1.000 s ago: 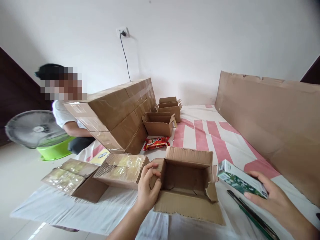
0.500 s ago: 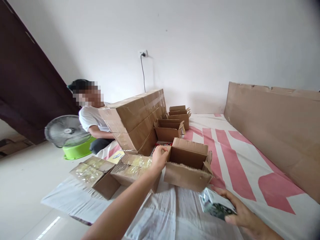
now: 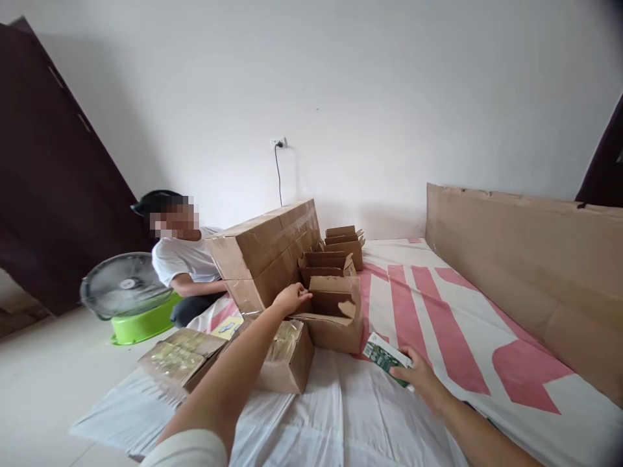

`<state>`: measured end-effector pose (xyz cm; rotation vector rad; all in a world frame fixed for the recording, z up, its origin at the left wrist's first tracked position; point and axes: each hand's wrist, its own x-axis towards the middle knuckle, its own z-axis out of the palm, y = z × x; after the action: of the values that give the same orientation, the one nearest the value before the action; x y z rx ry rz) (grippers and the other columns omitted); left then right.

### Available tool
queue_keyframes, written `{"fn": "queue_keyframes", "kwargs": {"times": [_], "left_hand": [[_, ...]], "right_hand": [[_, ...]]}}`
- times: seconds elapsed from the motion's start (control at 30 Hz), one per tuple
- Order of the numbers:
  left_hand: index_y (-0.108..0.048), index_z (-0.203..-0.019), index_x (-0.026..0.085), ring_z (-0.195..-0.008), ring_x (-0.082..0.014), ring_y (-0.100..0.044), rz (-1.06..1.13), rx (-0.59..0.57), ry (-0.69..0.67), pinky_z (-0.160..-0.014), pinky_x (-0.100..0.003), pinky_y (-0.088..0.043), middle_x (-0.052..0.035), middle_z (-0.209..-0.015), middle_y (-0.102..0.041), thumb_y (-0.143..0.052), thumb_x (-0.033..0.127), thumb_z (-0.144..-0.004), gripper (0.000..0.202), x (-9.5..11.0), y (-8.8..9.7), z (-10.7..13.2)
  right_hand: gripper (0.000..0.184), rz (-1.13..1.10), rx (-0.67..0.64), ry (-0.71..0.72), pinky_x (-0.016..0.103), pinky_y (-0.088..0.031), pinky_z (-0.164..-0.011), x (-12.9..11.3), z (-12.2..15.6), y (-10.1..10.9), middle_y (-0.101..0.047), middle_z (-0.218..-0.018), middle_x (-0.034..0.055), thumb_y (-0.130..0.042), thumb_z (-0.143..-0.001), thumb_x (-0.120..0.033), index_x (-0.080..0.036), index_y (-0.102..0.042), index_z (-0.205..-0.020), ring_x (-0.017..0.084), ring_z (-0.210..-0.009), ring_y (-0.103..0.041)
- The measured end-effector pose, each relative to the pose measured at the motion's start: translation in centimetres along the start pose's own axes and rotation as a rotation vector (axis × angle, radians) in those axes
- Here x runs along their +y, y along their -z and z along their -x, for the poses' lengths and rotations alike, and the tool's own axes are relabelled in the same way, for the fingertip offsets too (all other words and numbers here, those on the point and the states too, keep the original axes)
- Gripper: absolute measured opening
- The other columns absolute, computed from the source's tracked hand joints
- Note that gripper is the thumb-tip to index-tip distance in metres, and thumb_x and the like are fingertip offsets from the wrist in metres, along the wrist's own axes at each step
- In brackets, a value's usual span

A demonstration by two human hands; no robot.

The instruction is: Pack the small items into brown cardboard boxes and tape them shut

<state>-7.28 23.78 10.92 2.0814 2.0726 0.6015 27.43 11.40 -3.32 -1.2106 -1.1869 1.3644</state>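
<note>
My left hand (image 3: pixel 291 299) is closed on the left edge of an open cardboard box (image 3: pixel 335 333), whose flaps stand up. That box sits against the big stack of taped cartons, in front of another open box (image 3: pixel 327 264). Lower right, my right hand (image 3: pixel 417 373) grips a small green and white carton (image 3: pixel 386 358), fingers on one end. This carton is held above the sheet, to the right of the open box and apart from it. Beneath my left forearm lies a taped box (image 3: pixel 287 357), partly covered by the arm.
A wall of stacked cartons (image 3: pixel 272 250) stands behind, and a person (image 3: pixel 182 259) sits beyond it. A fan (image 3: pixel 127 285) rests by a green basin (image 3: pixel 143 322) at left. Another taped box (image 3: pixel 182 357) lies near the sheet's edge. Tall cardboard (image 3: pixel 525 272) borders the right.
The open box has shifted left and back against the carton stack with my left hand on it. My right hand has moved left and up with the small carton.
</note>
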Motion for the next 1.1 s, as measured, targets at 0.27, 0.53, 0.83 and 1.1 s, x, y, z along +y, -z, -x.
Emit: {"fn": "queue_keyframes", "kwargs": {"times": [0.27, 0.53, 0.83, 1.1], "left_hand": [[-0.060, -0.114, 0.021, -0.097, -0.0213, -0.062, 0.280, -0.049, -0.370, -0.082, -0.031, -0.051, -0.0073, -0.109, -0.065, -0.070, 0.040, -0.074, 0.045, 11.9, -2.5, 5.8], [-0.052, -0.124, 0.021, -0.091, -0.0170, -0.061, 1.074, -0.108, -0.453, -0.077, -0.027, -0.052, -0.0084, -0.115, -0.061, -0.072, 0.021, -0.073, 0.054, 19.4, -5.8, 5.2], [-0.052, -0.124, 0.020, -0.098, -0.0187, -0.061, 1.049, -0.021, -0.367, -0.087, -0.033, -0.051, -0.0078, -0.114, -0.062, -0.068, 0.012, -0.072, 0.055, 18.6, -6.9, 3.8], [-0.049, -0.126, 0.025, -0.121, -0.0248, -0.050, 0.954, 0.130, -0.387, -0.103, -0.039, -0.042, -0.0086, -0.128, -0.053, -0.060, 0.003, -0.066, 0.065, 12.8, -12.4, 15.6]], "right_hand": [[0.046, 0.162, 0.071, 0.258, 0.033, -0.048, -0.074, -6.5, 2.4, 3.6, -0.064, -0.094, 0.0019, -0.068, -0.063, -0.026, -0.023, -0.053, -0.106, 0.022, -0.086, -0.060], [0.060, 0.076, 0.250, 0.567, 0.037, -0.047, -0.091, -15.2, -2.0, 4.5, -0.061, -0.115, 0.0067, -0.077, -0.063, -0.038, -0.023, -0.049, -0.113, 0.023, -0.106, -0.058], [0.052, 0.090, 0.208, 0.574, 0.037, -0.045, -0.091, -14.8, -4.0, 3.7, -0.062, -0.112, 0.0059, -0.073, -0.066, -0.037, -0.021, -0.053, -0.111, 0.022, -0.104, -0.057], [0.054, 0.313, -0.004, 0.402, 0.036, -0.048, -0.085, -5.0, 0.7, 2.7, -0.064, -0.102, 0.0040, -0.078, -0.058, -0.026, -0.024, -0.051, -0.104, 0.025, -0.099, -0.061]]}}
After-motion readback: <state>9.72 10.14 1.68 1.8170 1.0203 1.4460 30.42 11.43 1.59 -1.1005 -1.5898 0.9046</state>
